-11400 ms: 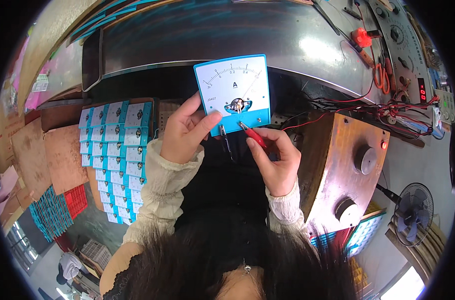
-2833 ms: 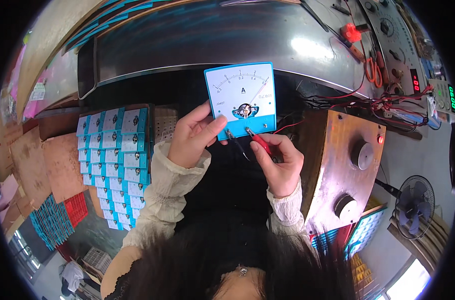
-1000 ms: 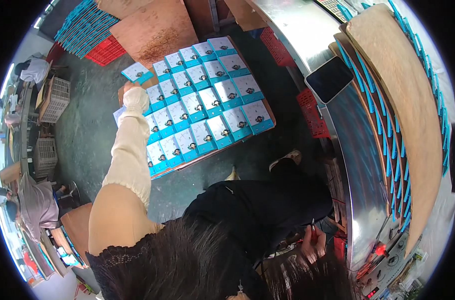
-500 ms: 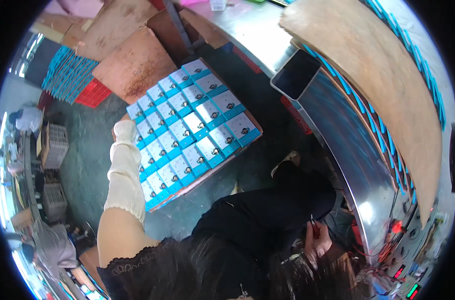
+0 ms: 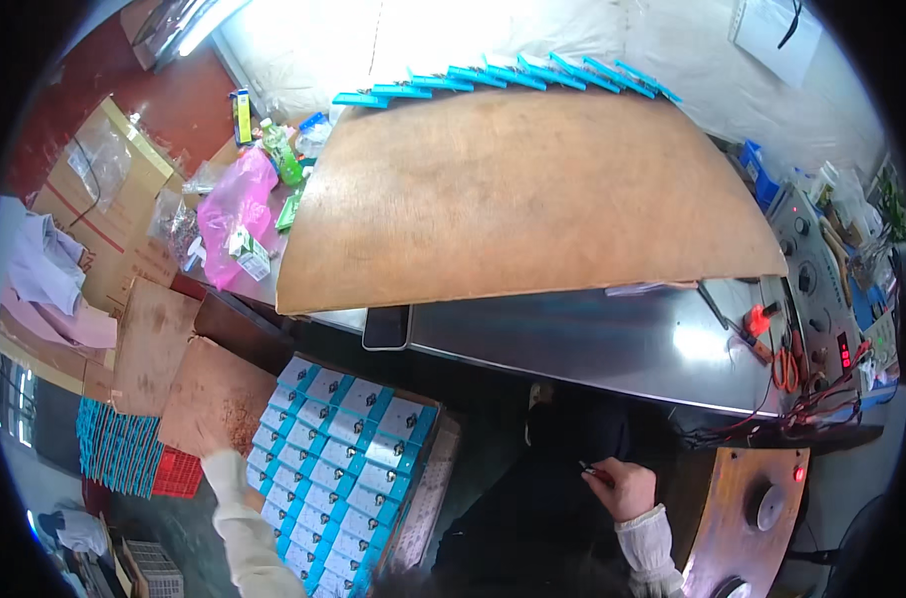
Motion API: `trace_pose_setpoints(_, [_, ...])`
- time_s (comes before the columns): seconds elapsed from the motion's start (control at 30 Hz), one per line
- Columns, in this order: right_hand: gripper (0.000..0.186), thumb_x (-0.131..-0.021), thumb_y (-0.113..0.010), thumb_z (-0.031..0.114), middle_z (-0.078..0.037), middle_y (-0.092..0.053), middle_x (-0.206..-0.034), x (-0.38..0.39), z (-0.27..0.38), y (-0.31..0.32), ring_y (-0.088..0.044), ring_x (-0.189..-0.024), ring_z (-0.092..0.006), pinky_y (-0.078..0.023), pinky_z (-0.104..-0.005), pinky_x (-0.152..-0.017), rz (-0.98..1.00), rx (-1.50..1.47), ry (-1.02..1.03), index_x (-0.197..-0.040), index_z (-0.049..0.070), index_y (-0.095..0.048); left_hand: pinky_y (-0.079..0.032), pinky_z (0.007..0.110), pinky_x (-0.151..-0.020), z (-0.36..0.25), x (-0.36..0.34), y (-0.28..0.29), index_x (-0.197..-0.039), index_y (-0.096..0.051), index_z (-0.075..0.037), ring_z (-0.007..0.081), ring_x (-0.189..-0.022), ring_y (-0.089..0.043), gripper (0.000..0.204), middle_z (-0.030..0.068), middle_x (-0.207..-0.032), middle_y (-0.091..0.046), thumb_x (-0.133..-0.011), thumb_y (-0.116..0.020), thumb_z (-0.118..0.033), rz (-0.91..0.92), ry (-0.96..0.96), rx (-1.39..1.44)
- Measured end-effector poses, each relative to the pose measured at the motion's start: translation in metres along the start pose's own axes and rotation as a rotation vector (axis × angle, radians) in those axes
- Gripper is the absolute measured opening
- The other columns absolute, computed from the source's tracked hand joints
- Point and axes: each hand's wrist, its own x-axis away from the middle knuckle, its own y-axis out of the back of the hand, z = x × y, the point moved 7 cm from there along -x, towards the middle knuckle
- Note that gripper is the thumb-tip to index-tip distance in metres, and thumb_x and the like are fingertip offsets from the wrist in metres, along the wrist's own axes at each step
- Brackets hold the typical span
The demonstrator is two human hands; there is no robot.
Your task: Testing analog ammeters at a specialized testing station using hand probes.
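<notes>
My left hand (image 5: 210, 437) reaches out at the lower left, over the face of a stained brown board (image 5: 202, 384). It is small and faint against the board, so its fingers and any grip cannot be made out. Beside that arm lies a broad batch of white-and-turquoise pieces (image 5: 345, 429), set in close rows on a board, each with a small metal part. My right hand (image 5: 627, 488) is above my dark-clothed lap, closed with thumb and fingers pinching a small slim tool (image 5: 588, 468), dark with a shiny tip. Its exact kind is too small to tell.
A large brown board (image 5: 532, 199) covers much of the metal workbench (image 5: 572, 339), with turquoise strips along its far edge. A phone-like black slab (image 5: 386, 327) lies at the bench edge. Orange-handled scissors (image 5: 785, 369) and wires are at right; a red crate (image 5: 178, 472) is at left.
The view has swung up toward the bench. My left hand, earlier hidden beyond the sleeve near the rows of pieces, now shows over the stained board. My right hand still pinches the slim tool.
</notes>
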Motion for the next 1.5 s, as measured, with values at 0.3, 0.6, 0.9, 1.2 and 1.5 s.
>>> trace_pose_setpoints(0.3, [0.015, -0.075, -0.075, 0.022, -0.006, -0.065, -0.065, -0.034, 0.033, -0.020, -0.065, -0.060, -0.0239, -0.052, -0.0357, -0.055, 0.031, -0.077, 0.177, -0.078, 0.011, -0.065, -0.048, 0.042, -0.090, -0.036, -0.093, 0.470, -0.126, -0.057, -0.013, 0.0305, -0.110, -0.060, 0.044, 0.0191, -0.119, -0.059, -0.083, -0.060, -0.017, -1.509, -0.477, 0.105])
trace_pose_setpoints(0.6, [0.017, -0.074, -0.077, 0.022, -0.005, -0.065, -0.064, 0.003, -0.023, 0.008, -0.065, -0.059, -0.0237, -0.051, -0.0352, -0.055, -0.086, 0.051, -0.033, -0.078, 0.010, -0.065, -0.043, 0.039, -0.102, -0.193, -0.225, 0.592, -0.150, -0.020, -0.029, 0.0285, -0.129, -0.045, 0.086, 0.0102, -0.150, -0.032, -0.079, -0.053, 0.005, -1.314, -0.668, -0.009])
trace_pose_setpoints(0.9, [0.019, -0.071, -0.078, 0.022, -0.007, -0.065, -0.063, 0.097, -0.081, 0.015, -0.065, -0.058, -0.0245, -0.050, -0.0366, -0.055, -0.195, 0.116, -0.409, -0.079, 0.010, -0.065, -0.047, 0.039, -0.097, -0.219, -0.292, 0.591, -0.148, -0.024, -0.026, 0.0293, -0.126, -0.049, 0.069, 0.0132, -0.143, -0.041, -0.087, -0.048, -0.003, -1.093, -0.616, -0.030])
trace_pose_setpoints(1.2, [0.018, -0.074, -0.076, 0.022, -0.006, -0.065, -0.066, 0.048, -0.050, 0.017, -0.064, -0.061, -0.0260, -0.051, -0.0378, -0.057, -0.172, 0.084, -0.215, -0.080, 0.010, -0.065, -0.043, 0.042, -0.102, -0.199, -0.239, 0.587, -0.149, -0.022, -0.029, 0.0295, -0.132, -0.042, 0.078, 0.0129, -0.146, -0.038, -0.084, -0.051, 0.004, -1.253, -0.606, -0.103])
trace_pose_setpoints(1.5, [0.020, -0.072, -0.077, 0.024, -0.007, -0.066, -0.067, 0.079, -0.072, 0.029, -0.064, -0.061, -0.0261, -0.051, -0.0387, -0.058, -0.199, 0.167, -0.306, -0.079, 0.010, -0.063, -0.044, 0.041, -0.101, -0.197, -0.272, 0.583, -0.151, -0.013, -0.035, 0.0314, -0.133, -0.041, 0.095, 0.0131, -0.149, -0.033, -0.079, -0.051, 0.013, -1.116, -0.511, -0.020])
